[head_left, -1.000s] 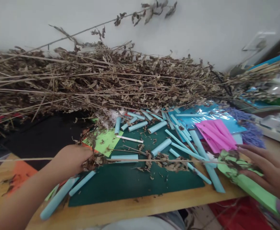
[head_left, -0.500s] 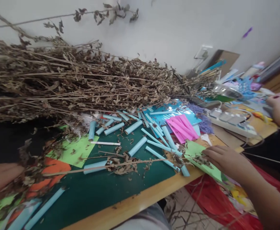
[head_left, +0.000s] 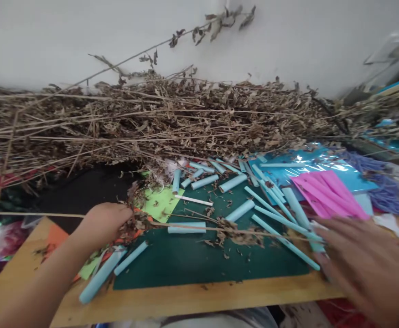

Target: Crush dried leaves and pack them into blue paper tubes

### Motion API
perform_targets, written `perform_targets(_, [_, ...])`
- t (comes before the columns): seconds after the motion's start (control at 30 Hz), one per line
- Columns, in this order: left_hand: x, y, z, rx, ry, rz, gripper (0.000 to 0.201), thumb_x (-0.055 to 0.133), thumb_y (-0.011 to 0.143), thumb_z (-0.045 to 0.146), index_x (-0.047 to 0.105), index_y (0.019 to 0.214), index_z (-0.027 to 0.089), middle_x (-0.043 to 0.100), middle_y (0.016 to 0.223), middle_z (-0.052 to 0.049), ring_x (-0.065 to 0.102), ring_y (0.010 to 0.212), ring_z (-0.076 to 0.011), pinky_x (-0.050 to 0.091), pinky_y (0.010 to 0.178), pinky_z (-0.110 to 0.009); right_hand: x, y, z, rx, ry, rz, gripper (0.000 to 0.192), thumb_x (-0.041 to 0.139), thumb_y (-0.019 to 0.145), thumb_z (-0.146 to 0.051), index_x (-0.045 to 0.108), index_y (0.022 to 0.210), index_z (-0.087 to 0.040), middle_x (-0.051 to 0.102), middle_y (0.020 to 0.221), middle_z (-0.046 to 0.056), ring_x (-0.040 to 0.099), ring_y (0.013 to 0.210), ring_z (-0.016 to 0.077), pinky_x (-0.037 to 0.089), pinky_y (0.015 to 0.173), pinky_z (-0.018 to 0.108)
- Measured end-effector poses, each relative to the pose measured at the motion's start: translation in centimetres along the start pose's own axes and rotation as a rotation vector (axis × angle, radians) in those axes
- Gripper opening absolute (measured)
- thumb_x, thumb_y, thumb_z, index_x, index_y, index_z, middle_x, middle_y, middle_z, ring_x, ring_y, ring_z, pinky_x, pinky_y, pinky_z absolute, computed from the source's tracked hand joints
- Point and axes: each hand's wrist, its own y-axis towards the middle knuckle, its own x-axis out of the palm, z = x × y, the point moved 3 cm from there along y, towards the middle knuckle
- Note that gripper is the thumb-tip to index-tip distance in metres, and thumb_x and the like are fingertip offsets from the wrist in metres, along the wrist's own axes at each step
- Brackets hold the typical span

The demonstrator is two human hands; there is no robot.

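Left hand closes on a dry stem across the mat; blurred right hand, open, should steady its tip

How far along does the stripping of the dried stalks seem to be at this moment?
Done: crumbled leaf bits lie scattered on the green mat among light blue paper rolls. In hand: the left hand grips one thin stalk lying across the mat, while the blurred right hand is at its far end. Left: a big heap of leafy dry stalks along the wall appears untouched.
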Motion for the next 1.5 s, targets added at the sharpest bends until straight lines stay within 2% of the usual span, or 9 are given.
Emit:
perform_targets(0.07, [-0.4,0.3,1.0,0.044,-0.014,-0.017,0.017,0.043,0.062,0.005,0.055,0.069,0.015,0.059,0.069,-0.006,0.056,0.073,-0.0210,0.037,0.064,-0.028,-0.4,3.0,-4.8,-0.145,0.090,-0.007,0.028,0.040,0.079,-0.035,0.055,0.100,-0.022,0.056,0.105,0.007,0.043,0.105,0.0256,0.030,0.090,0.043])
perform_targets(0.17, [-0.9,0.6,2.4,0.074,-0.032,-0.032,0.017,0.046,0.059,0.007,0.056,0.070,0.016,0.059,0.070,-0.007,0.057,0.074,-0.0237,0.040,0.062,-0.031,-0.6,6.9,-9.5,-0.133,0.161,-0.047,0.026,0.045,0.078,-0.033,0.054,0.099,-0.020,0.058,0.097,0.005,0.047,0.097,0.0235,0.030,0.088,0.042])
perform_targets(0.27, [-1.2,0.8,3.4,0.076,-0.030,0.010,0.017,0.045,0.060,0.007,0.056,0.070,0.016,0.059,0.069,-0.007,0.057,0.072,-0.0235,0.041,0.060,-0.031,0.0,9.3,-11.6,-0.176,0.184,-0.126,0.028,0.051,0.075,-0.035,0.054,0.098,-0.020,0.058,0.090,0.005,0.048,0.091,0.0226,0.030,0.086,0.041])
perform_targets(0.4, [-1.8,0.4,4.3,0.061,-0.048,0.077,0.017,0.043,0.061,0.007,0.056,0.069,0.015,0.059,0.066,-0.008,0.058,0.068,-0.0234,0.042,0.057,-0.031,2.1,10.4,-12.6,-0.361,0.177,-0.255,0.007,0.049,0.077,-0.021,0.055,0.078,-0.019,0.059,0.074,0.003,0.053,0.073,0.0191,0.035,0.071,0.035])
perform_targets(0.57, [-2.7,0.3,5.3,0.073,-0.091,0.084,0.019,0.043,0.059,0.005,0.056,0.068,0.015,0.060,0.065,-0.009,0.059,0.065,-0.0251,0.044,0.054,-0.033,3.8,10.4,-12.4,-0.438,0.217,-0.370,0.019,0.038,0.083,-0.024,0.051,0.070,-0.017,0.059,0.060,0.002,0.053,0.054,0.0169,0.024,0.048,0.027])
perform_targets(0.9, [-3.2,1.5,7.0,0.079,-0.125,0.084,0.017,0.042,0.061,0.005,0.054,0.068,0.014,0.060,0.065,-0.009,0.060,0.062,-0.0263,0.046,0.052,-0.037,3.3,9.9,-12.0,-0.396,0.214,-0.372,0.015,0.043,0.079,-0.018,0.050,0.066,-0.017,0.057,0.056,0.001,0.054,0.052,0.0156,0.016,0.046,0.027])
perform_targets(1.27, [-5.0,2.6,9.0,0.183,-0.160,0.073,0.015,0.042,0.066,0.006,0.054,0.071,0.014,0.061,0.065,-0.009,0.060,0.063,-0.0245,0.046,0.054,-0.035,3.4,10.7,-13.2,-0.407,0.236,-0.370,0.014,0.043,0.081,-0.021,0.051,0.070,-0.018,0.057,0.061,0.002,0.052,0.055,0.0164,0.024,0.047,0.027])
perform_targets(1.37, [-4.2,2.6,7.7,0.113,-0.152,0.049,0.017,0.041,0.067,0.007,0.055,0.072,0.015,0.062,0.067,-0.009,0.060,0.065,-0.0251,0.046,0.054,-0.035,1.6,10.0,-11.0,-0.361,0.206,-0.235,0.019,0.048,0.078,-0.035,0.054,0.088,-0.020,0.059,0.076,0.004,0.053,0.069,0.0199,0.033,0.058,0.031])
perform_targets(1.5, [-3.0,1.8,5.4,0.012,-0.148,0.026,0.017,0.042,0.067,0.008,0.056,0.070,0.016,0.062,0.068,-0.008,0.060,0.065,-0.0251,0.044,0.055,-0.034,-0.1,7.2,-4.4,-0.257,0.159,0.004,0.049,0.041,0.075,-0.053,0.045,0.112,-0.021,0.053,0.105,0.012,0.046,0.096,0.0301,0.032,0.079,0.045])
